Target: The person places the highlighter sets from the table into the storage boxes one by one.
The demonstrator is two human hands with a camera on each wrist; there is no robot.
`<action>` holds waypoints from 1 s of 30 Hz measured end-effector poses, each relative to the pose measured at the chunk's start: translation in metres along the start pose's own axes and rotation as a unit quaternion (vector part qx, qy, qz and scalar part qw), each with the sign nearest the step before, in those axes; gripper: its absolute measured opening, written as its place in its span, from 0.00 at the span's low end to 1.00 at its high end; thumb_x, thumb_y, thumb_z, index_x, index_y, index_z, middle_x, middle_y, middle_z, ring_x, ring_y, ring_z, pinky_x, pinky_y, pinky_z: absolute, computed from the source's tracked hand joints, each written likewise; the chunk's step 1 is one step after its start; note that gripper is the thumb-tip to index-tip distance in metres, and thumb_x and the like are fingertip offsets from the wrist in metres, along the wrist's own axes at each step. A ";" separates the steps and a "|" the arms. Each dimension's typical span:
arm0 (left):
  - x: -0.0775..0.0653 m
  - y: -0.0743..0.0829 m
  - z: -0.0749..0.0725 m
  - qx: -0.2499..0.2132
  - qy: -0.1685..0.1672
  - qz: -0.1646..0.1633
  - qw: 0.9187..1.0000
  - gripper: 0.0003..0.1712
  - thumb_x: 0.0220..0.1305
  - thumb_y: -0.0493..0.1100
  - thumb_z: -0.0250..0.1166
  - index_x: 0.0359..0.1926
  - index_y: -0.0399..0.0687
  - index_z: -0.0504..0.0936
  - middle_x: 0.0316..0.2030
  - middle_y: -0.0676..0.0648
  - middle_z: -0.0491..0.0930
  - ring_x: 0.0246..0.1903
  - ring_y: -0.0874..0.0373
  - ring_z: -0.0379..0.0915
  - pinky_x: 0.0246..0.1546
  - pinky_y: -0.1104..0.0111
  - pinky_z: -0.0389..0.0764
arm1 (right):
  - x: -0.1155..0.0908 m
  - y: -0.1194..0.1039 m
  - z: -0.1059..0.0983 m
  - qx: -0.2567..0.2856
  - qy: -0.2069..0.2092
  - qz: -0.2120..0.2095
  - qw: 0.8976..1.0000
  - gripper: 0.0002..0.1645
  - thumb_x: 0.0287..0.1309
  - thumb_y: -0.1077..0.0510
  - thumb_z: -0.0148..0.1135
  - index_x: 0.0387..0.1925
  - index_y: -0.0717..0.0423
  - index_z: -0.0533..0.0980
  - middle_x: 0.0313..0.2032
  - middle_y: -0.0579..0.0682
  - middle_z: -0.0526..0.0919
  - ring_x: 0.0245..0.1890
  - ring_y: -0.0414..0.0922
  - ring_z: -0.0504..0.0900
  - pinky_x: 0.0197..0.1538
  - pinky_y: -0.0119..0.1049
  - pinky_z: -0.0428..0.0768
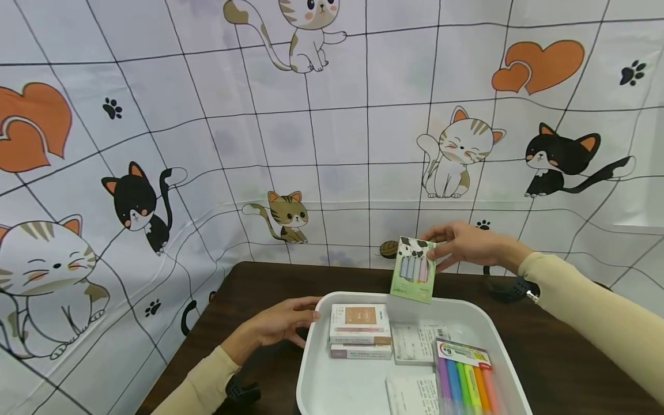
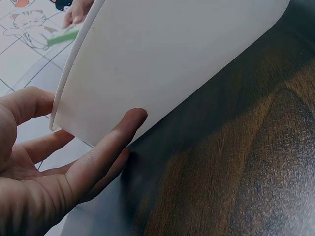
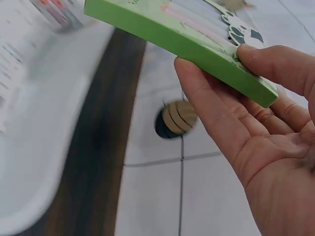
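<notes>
My right hand [image 1: 467, 246] pinches a flat green box [image 1: 413, 271] of markers, thumb on its front face and fingers behind. Pastel markers and a panda or cow-like picture show on that face. The box is tilted up over the far rim of a white tray [image 1: 307, 369]. In the right wrist view the green box [image 3: 182, 46] lies between thumb and fingers. My left hand [image 1: 285, 321] touches the tray's far left corner. As the left wrist view shows, its fairly straight fingers [image 2: 106, 152] rest against the outer wall.
Inside the tray, two stacked white boxes [image 1: 360, 324] sit at the far left. Beside them lie a white box [image 1: 417, 344], another white box [image 1: 413, 396] nearer me, and a clear pack of coloured markers [image 1: 467, 380]. The dark wooden table [image 1: 270, 282] meets a cat-patterned sheet [image 1: 337, 138].
</notes>
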State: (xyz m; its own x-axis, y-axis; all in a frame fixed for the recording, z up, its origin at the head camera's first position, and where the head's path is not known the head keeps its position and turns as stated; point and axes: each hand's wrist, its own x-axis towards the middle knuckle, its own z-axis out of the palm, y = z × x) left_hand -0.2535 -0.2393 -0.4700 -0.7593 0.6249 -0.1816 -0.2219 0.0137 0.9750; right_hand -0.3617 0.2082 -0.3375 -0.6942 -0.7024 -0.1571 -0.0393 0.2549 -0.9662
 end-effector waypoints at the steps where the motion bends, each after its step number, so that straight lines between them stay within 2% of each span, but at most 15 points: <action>1: 0.000 0.000 0.000 0.001 0.001 0.000 1.000 0.35 0.77 0.43 0.59 0.79 0.44 0.58 0.67 0.37 0.69 0.62 0.38 0.71 0.45 0.40 0.81 | -0.002 0.001 0.004 0.002 -0.007 0.001 1.000 0.31 0.65 0.68 0.67 0.65 0.74 0.66 0.57 0.68 0.76 0.55 0.63 0.80 0.53 0.59 0.81; 9: -0.004 -0.004 -0.003 0.001 0.003 -0.003 1.000 0.36 0.77 0.44 0.59 0.79 0.45 0.57 0.67 0.37 0.69 0.63 0.38 0.71 0.46 0.40 0.81 | -0.017 0.018 0.045 0.029 -0.099 0.024 0.994 0.25 0.66 0.68 0.65 0.61 0.73 0.68 0.55 0.69 0.78 0.52 0.64 0.81 0.52 0.62 0.80; 14: -0.005 -0.004 -0.004 -0.003 0.003 -0.003 1.000 0.36 0.77 0.43 0.59 0.79 0.45 0.57 0.68 0.37 0.68 0.63 0.38 0.70 0.46 0.40 0.81 | -0.021 0.027 0.070 0.040 -0.129 0.037 0.990 0.26 0.65 0.68 0.66 0.61 0.71 0.69 0.54 0.68 0.77 0.49 0.62 0.82 0.51 0.61 0.81; 19: -0.003 -0.004 -0.005 -0.001 -0.001 -0.002 1.000 0.35 0.78 0.43 0.59 0.79 0.45 0.58 0.67 0.37 0.69 0.63 0.38 0.70 0.46 0.40 0.81 | -0.019 0.032 0.096 0.049 -0.145 0.033 0.988 0.26 0.64 0.68 0.66 0.61 0.70 0.70 0.57 0.66 0.74 0.45 0.56 0.83 0.49 0.60 0.82; 26: 0.000 -0.002 -0.003 -0.005 -0.003 -0.005 1.000 0.35 0.77 0.43 0.59 0.79 0.45 0.58 0.68 0.37 0.69 0.64 0.39 0.70 0.45 0.40 0.81 | -0.016 0.037 0.141 0.074 -0.157 0.030 0.984 0.23 0.64 0.69 0.66 0.58 0.70 0.72 0.51 0.66 0.78 0.47 0.61 0.84 0.46 0.58 0.84; 30: 0.001 0.001 -0.002 -0.002 0.000 -0.003 1.000 0.35 0.77 0.43 0.60 0.79 0.45 0.59 0.68 0.37 0.69 0.64 0.39 0.70 0.45 0.40 0.82 | -0.016 0.038 0.157 0.073 -0.148 0.027 0.986 0.21 0.63 0.69 0.67 0.56 0.69 0.73 0.50 0.64 0.78 0.46 0.60 0.85 0.44 0.56 0.85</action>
State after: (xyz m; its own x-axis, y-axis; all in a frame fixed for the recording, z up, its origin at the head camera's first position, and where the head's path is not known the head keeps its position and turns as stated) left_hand -0.2556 -0.2400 -0.4698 -0.7573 0.6254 -0.1879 -0.2290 0.0152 0.9733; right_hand -0.2395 0.1248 -0.4035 -0.4512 -0.8593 -0.2408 0.1101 0.2142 -0.9706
